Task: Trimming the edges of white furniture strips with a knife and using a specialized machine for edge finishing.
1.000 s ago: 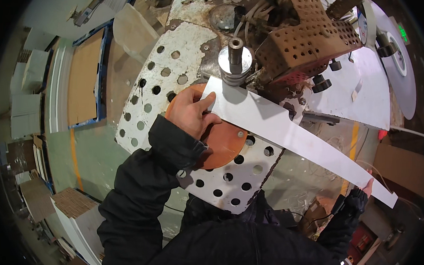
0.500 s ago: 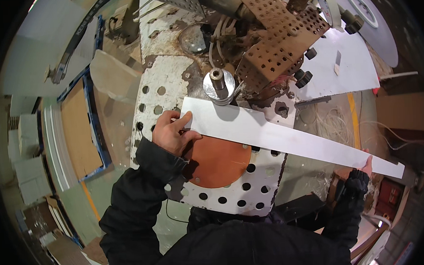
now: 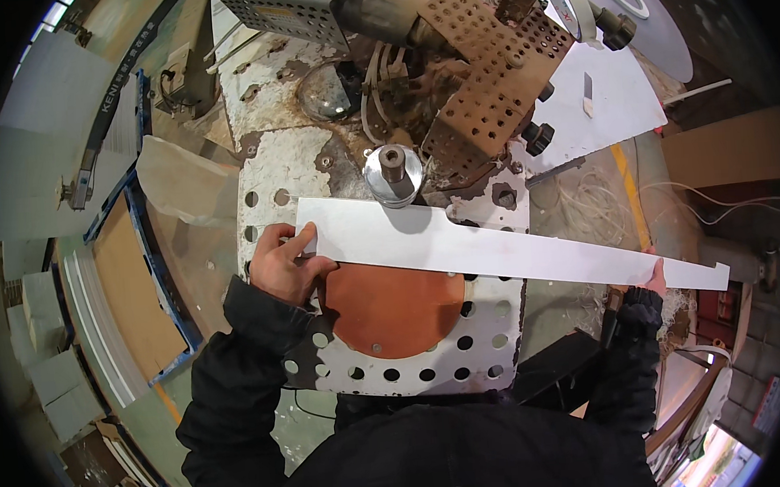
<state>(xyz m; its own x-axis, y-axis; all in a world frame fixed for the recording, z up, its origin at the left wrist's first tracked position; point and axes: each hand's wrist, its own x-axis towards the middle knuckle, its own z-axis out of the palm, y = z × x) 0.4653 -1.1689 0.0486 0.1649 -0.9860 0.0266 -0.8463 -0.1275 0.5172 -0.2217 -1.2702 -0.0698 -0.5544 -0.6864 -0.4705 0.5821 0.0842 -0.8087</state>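
Observation:
A long white board [image 3: 461,244] lies crosswise over the perforated metal table, broad at the left and tapering to the right, with a small notch at its right tip. My left hand [image 3: 284,263] grips its left end between thumb and fingers. Near the narrow right end, which juts past the table's edge, my right hand [image 3: 655,276] holds the board; most of those fingers are hidden. The board's far edge meets a shiny round roller [image 3: 393,174]. On my side, it partly covers a reddish-brown disc [image 3: 394,310] set on the table.
Behind the roller stands a rusty machine with a perforated cover [image 3: 487,86] and black knobs [image 3: 538,138]. A white sheet [image 3: 622,95] with a small blade-like tool on it is at the far right. Stacked panels [image 3: 139,295] line the left; tangled strips [image 3: 588,200] lie beyond the table's right edge.
The board has slid a little leftward past the roller, both hands travelling with it and keeping their hold. The whole view has also turned slightly.

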